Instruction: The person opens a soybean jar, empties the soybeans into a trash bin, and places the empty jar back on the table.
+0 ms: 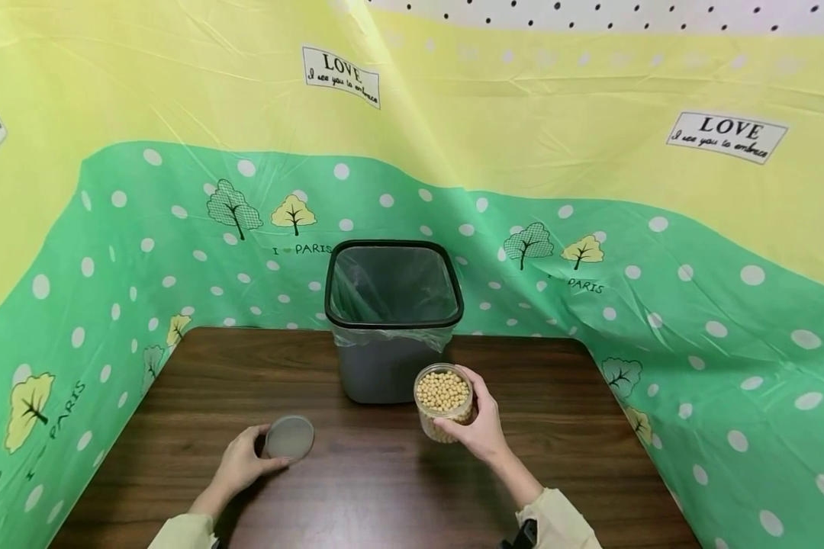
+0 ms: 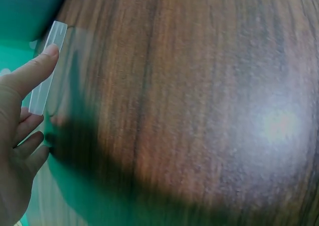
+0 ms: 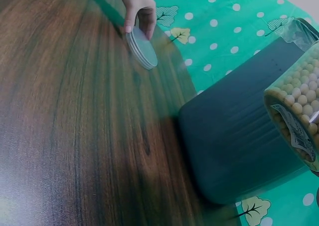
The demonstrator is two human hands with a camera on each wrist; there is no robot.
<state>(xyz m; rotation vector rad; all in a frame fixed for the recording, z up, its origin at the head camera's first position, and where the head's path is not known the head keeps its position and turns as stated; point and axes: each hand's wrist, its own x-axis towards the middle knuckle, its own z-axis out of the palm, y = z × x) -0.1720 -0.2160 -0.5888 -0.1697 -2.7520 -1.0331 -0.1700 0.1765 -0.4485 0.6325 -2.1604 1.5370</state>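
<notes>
So there's a clear jar [image 1: 429, 423] packed almost to the brim with pale round beans [image 1: 443, 390], soybeans by the look of them, and it's lidless. The right hand [image 1: 483, 428] has it wrapped between thumb and fingers, tipped a little, just in front of the lower right corner of a dark grey trash bin [image 1: 383, 377]. The jar looks to be up off the wood-grain table [image 1: 364, 496]. The bin stands upright near the back edge, with a black rim [image 1: 393, 325] and a clear plastic liner [image 1: 346, 335] bunched over the outside below it. Over on the left, well apart from the jar, the left hand [image 1: 242, 462] pinches a round translucent lid [image 1: 291, 439] by its edges, thumb on one side and fingers on the other. Behind everything hangs a green and yellow printed cloth [image 1: 199, 282] with dots, little trees and PARIS lettering. The jar blocks that corner of the bin in the head view, and the bin covers part of the table's back edge. Stuff I can't make out: the bottom of the bin is murky through the liner, the label [image 3: 293, 129] at the jar's lower end is too small to read, the jar runs off the side of the right wrist view, and the left wrist camera gets the lid nearly edge-on.
</notes>
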